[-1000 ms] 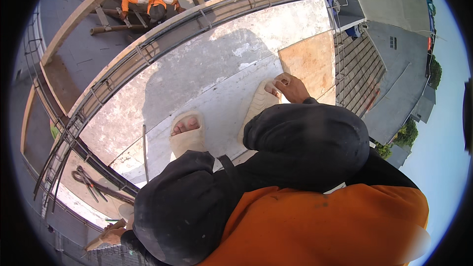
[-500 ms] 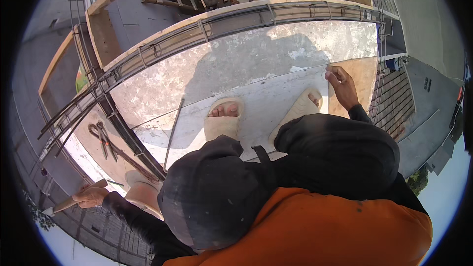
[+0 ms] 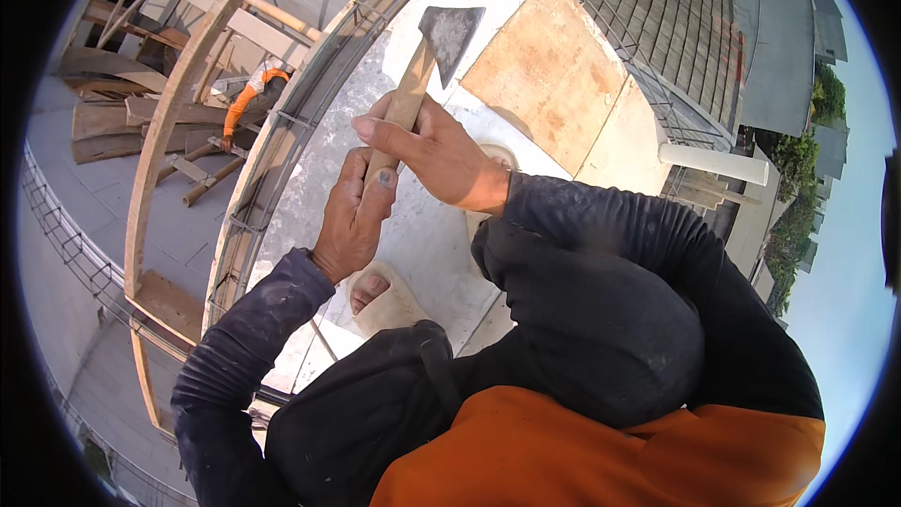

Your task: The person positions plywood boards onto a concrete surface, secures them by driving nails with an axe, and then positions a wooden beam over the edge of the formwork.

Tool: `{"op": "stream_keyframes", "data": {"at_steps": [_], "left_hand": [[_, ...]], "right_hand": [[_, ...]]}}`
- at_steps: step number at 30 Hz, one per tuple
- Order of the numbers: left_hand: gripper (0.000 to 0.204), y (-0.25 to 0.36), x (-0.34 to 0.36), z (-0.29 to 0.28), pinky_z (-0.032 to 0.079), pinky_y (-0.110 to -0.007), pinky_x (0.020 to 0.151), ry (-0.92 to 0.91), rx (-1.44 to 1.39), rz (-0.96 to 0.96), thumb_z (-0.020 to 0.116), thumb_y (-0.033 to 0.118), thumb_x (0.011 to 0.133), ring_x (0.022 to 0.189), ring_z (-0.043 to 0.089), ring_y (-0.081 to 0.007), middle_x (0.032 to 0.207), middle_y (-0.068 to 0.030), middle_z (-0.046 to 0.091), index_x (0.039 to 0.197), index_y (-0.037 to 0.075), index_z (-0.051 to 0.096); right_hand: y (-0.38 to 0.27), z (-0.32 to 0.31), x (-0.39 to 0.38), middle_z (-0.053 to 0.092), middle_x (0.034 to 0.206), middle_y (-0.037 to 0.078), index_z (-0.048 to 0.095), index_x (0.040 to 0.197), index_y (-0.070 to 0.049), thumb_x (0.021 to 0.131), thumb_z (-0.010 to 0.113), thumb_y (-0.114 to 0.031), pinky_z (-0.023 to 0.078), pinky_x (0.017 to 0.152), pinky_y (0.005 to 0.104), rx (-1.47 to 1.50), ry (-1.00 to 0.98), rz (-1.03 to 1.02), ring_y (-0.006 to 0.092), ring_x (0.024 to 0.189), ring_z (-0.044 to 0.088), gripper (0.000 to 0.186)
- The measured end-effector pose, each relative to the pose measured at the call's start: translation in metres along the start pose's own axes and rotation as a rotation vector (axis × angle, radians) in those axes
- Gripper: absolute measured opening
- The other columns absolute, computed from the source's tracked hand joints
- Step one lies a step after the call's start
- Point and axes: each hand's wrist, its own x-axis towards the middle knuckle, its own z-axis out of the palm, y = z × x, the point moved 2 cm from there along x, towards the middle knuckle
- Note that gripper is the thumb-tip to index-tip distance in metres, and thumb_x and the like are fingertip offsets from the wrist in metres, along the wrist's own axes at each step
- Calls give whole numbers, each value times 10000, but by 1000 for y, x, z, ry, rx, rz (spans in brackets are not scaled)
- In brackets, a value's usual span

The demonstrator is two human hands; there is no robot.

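Note:
A hatchet (image 3: 413, 83) with a wooden handle and a dark, flared metal head is raised in front of me, its head pointing away. My left hand (image 3: 352, 216) is wrapped around the lower end of the handle. Just above it, my right hand (image 3: 446, 155) closes on the same handle, thumb lying along the wood. Part of the handle is hidden by my fingers. Beneath the hatchet lie pale, flat panels (image 3: 413, 211) on which my sandalled feet rest.
A steel rebar cage (image 3: 272, 145) runs along the panels' left edge beside a curved timber board (image 3: 155, 160). Lower down, a co-worker in orange sleeves (image 3: 249, 99) bends near stacked planks (image 3: 113, 122). At right are a white pipe (image 3: 713, 164) and a tiled roof (image 3: 662, 28).
My left hand has brought the hatchet from the far left to the middle. My right hand has moved from the panels onto its handle. The view has turned to the right.

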Motion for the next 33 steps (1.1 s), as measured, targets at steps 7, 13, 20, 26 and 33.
{"op": "stream_keyframes", "data": {"at_steps": [7,13,20,26,33], "left_hand": [[475,-31,203,8,345,-540,1248,32,1082,506,679,349,1041,1496,457,-352,1558,-160,562,1454,116,645],[680,-99,263,34,56,-626,1347,-47,1184,472,724,463,1010,1673,151,-307,1776,-39,316,1614,226,518],[726,-91,264,38,62,-599,1366,-17,1177,403,746,473,993,1666,175,-254,1768,16,330,1628,232,490],[804,-90,262,41,82,-558,1379,21,1189,370,759,474,987,1662,191,-241,1769,7,324,1667,212,419],[933,-92,269,36,113,-544,1374,73,1156,377,808,496,940,1666,184,-271,1787,-69,279,1691,159,367]], "right_hand": [[-28,-189,-21,709,849,209,419,1475,80,1013,656,-649,623,692,404,-732,434,138,290,727,752,895],[65,-179,-47,752,1037,307,535,1402,11,1080,580,-577,604,836,530,-1222,-181,305,436,969,769,672],[85,-207,-24,757,985,237,557,1324,-18,1093,594,-473,607,778,536,-1350,-146,196,437,869,766,512],[84,-189,-23,751,1068,245,559,1370,-25,1088,612,-475,618,763,516,-1390,-302,170,443,881,760,535],[74,-176,-28,751,949,270,538,1324,-14,1070,638,-489,603,755,541,-1246,-253,301,461,863,762,547]]}}
